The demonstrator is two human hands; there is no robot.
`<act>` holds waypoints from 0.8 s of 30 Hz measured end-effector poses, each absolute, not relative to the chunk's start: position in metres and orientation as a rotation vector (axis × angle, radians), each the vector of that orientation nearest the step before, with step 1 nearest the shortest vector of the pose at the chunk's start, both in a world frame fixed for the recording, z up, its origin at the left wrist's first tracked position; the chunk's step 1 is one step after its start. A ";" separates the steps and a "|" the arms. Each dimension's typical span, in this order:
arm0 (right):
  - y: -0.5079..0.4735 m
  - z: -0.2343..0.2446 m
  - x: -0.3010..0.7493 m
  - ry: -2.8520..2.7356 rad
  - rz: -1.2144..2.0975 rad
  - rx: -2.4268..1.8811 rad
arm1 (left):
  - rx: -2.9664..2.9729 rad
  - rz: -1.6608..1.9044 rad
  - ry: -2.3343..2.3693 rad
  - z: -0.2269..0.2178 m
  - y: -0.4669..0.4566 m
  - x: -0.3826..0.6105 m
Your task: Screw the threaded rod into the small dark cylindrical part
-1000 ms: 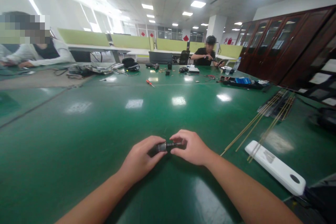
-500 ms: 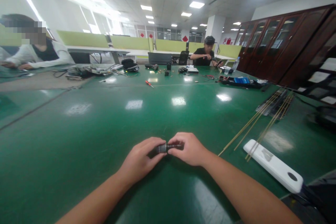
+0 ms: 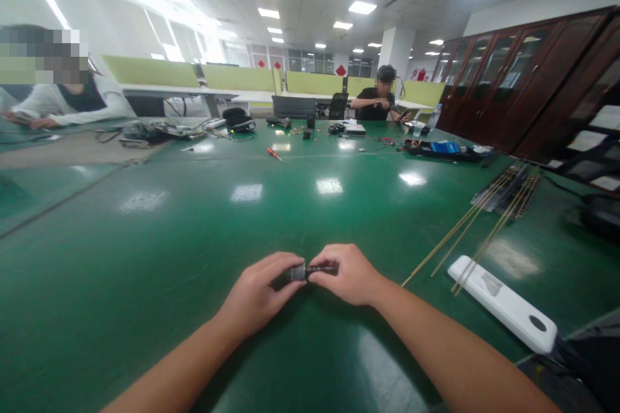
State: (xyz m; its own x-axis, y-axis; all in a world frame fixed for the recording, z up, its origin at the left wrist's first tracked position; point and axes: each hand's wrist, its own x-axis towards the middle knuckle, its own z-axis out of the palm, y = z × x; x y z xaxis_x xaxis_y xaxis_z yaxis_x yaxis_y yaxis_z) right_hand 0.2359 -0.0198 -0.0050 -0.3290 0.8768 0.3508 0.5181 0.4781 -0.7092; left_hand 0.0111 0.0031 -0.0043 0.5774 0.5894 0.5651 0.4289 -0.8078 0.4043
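Note:
Both my hands meet low in the middle of the green table (image 3: 194, 226). My left hand (image 3: 256, 297) is closed around the thicker left end of a small dark cylindrical part (image 3: 299, 271). My right hand (image 3: 349, 274) pinches the part's thinner right end (image 3: 322, 268) with its fingers curled. The part is held level just above the table, and most of it is hidden by my fingers.
Several thin brass rods (image 3: 479, 222) lie slanted at the right, over a white flat device (image 3: 504, 304). A red screwdriver (image 3: 274, 153), cables, headphones (image 3: 239, 119) and tool trays sit far back. One person sits at the far end (image 3: 378, 103), another at the left (image 3: 62, 100). Dark wooden cabinets (image 3: 533, 77) line the right.
Both hands and the part have kept their hold; they sit slightly lower in view than one second ago, mostly from a small head shift.

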 end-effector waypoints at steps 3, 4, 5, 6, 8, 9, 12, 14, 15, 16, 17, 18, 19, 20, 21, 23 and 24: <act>-0.019 -0.006 0.236 -2.002 0.618 -1.145 | 2.574 1.041 0.854 -0.002 0.002 0.012; -0.019 -0.006 0.236 -2.003 0.616 -1.143 | 2.571 1.039 0.853 -0.001 0.002 0.012; -0.019 -0.006 0.236 -2.004 0.614 -1.143 | 2.567 1.039 0.850 0.000 0.001 0.012; -0.019 -0.006 0.236 -2.005 0.612 -1.143 | 2.566 1.037 0.847 0.000 0.002 0.012; -0.020 -0.005 0.236 -2.006 0.610 -1.148 | 2.568 1.034 0.844 -0.001 0.002 0.011; -0.020 -0.005 0.236 -2.005 0.609 -1.153 | 2.571 1.034 0.844 -0.002 0.002 0.011; -0.020 -0.004 0.236 -1.998 0.610 -1.161 | 2.583 1.034 0.846 -0.003 0.003 0.010; -0.020 -0.003 0.236 -1.999 0.613 -1.156 | 2.587 1.038 0.844 -0.005 0.004 0.009; -0.020 -0.003 0.236 -2.000 0.614 -1.154 | 2.588 1.036 0.841 -0.005 0.004 0.009; -0.020 -0.003 0.236 -1.999 0.613 -1.153 | 2.590 1.034 0.836 -0.006 0.005 0.008; -0.020 -0.002 0.237 -1.998 0.607 -1.152 | 2.593 1.033 0.830 -0.007 0.005 0.008; -0.021 -0.002 0.237 -1.996 0.599 -1.151 | 2.597 1.034 0.823 -0.008 0.006 0.007; -0.021 -0.002 0.237 -1.995 0.591 -1.149 | 2.600 1.037 0.819 -0.008 0.006 0.007; -0.021 -0.002 0.237 -1.994 0.584 -1.145 | 2.604 1.043 0.814 -0.009 0.007 0.007; -0.021 -0.002 0.237 -1.993 0.577 -1.141 | 2.606 1.053 0.810 -0.009 0.007 0.006; -0.021 -0.002 0.237 -1.994 0.572 -1.135 | 2.611 1.067 0.803 -0.009 0.007 0.006; -0.021 -0.003 0.237 -1.994 0.570 -1.133 | 2.612 1.069 0.799 -0.009 0.007 0.007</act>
